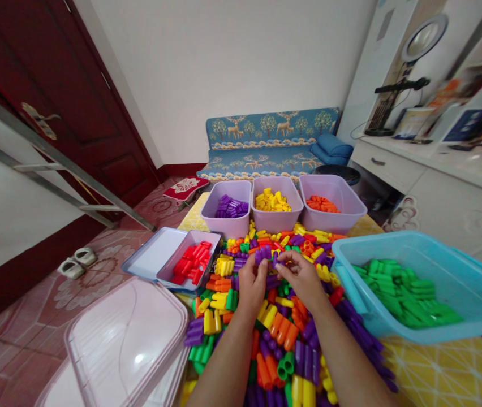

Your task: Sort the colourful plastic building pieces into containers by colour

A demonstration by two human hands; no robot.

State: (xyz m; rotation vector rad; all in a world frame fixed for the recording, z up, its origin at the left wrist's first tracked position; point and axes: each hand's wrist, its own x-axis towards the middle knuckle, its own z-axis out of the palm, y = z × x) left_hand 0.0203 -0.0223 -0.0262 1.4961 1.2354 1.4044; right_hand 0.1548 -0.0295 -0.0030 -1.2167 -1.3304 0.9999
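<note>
Purple tube block point(263, 254) is held clear of the table, just above the far middle of the mixed pile point(283, 333), between the person's two hands. The left hand point(253, 282) has its fingers closed on the block from the left side. The right hand point(302, 277) is pinched, thumb against forefinger, on a small purple piece point(277, 261) just beside the block. Whether the two pieces touch cannot be told. The hands are close together, with the fingertips almost meeting.

The pile covers most of a table laid with a yellow patterned cloth point(436, 373) and holds purple, orange, yellow, green and red pieces lying loose.

Three lilac bins stand side by side along the far edge:
- The left bin point(213, 217) holds purple pieces.
- The middle bin point(277, 221) holds yellow pieces.
- The right bin point(330, 221) holds orange pieces.

At the left of the pile, a shallower lilac bin point(165, 276) holds red pieces and rests on a blue-rimmed lid point(150, 257). At the right, a large blue bin point(377, 322) holds green pieces point(402, 297) and sits tilted, its near wall touching the pile. A translucent pink lid point(126, 339) lies at the near left.

Beyond the table stands a blue deer-patterned sofa point(266, 135). A dark red door point(75, 102) is on the left.
</note>
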